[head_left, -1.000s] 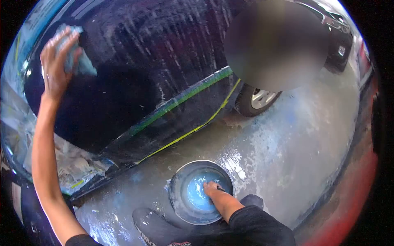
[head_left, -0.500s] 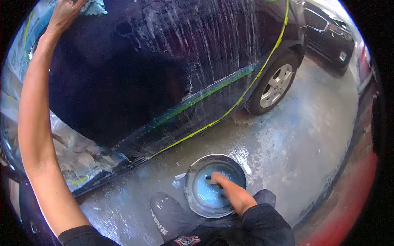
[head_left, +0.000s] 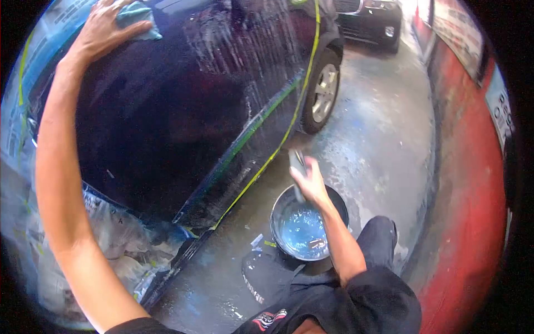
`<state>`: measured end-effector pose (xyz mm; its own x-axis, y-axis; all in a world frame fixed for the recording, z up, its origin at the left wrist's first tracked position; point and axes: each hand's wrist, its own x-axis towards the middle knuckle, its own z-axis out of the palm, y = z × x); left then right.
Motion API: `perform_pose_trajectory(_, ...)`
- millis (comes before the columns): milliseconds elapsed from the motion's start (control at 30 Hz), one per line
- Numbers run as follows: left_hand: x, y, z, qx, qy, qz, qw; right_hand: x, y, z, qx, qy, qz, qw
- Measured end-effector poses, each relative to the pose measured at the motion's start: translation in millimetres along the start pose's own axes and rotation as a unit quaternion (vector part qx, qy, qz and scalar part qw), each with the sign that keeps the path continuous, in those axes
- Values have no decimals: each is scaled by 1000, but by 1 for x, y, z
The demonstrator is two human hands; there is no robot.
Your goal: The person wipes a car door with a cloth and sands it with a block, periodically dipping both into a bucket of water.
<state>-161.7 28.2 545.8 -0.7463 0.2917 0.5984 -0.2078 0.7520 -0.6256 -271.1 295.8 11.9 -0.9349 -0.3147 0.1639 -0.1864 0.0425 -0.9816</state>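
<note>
A person's left hand [head_left: 110, 32], thumb splayed, held a blue cloth [head_left: 142, 16] against a dark car [head_left: 150, 111]; farther right, a gray block [head_left: 296, 160] was gripped in the right hand [head_left: 311, 181] above a bucket [head_left: 282, 207] of bluish water [head_left: 300, 231].

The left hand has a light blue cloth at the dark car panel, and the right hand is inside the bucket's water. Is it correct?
Not quite: the right hand is out of the water, as the head view shows, gripping a flat grey object. The left hand does have the light blue cloth at the dark car panel.
</note>
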Motion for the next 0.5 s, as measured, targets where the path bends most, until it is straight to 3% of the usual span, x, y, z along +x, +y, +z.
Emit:
perform_pose_trajectory(67, -5, -70, 28, 12, 18, 86, 996, 57, -62, 39, 25, 70, -149, 986)
perform_pose_trajectory(133, -24, -76, 15, -36, -4, 80, 996, 74, -171, 70, 54, 122, -274, 953)
perform_pose_trajectory(200, -43, -83, 9, -43, 16, 82, 996, 96, -231, 106, 56, 211, -412, 885)
perform_pose_trajectory(300, -44, -88, 14, -44, 19, 73, 996, 98, -262, 147, 28, 256, -447, 857)
perform_pose_trajectory(333, -42, -87, 14, -43, 22, 71, 996, 92, -256, 160, 26, 264, -436, 860)
perform_pose_trajectory(367, -43, -85, 14, -37, 21, 64, 997, 86, -246, 168, -20, 313, -458, 832)
perform_pose_trajectory(500, -39, -88, 16, -18, 17, 70, 997, 96, -216, 166, -79, 321, -475, 816)
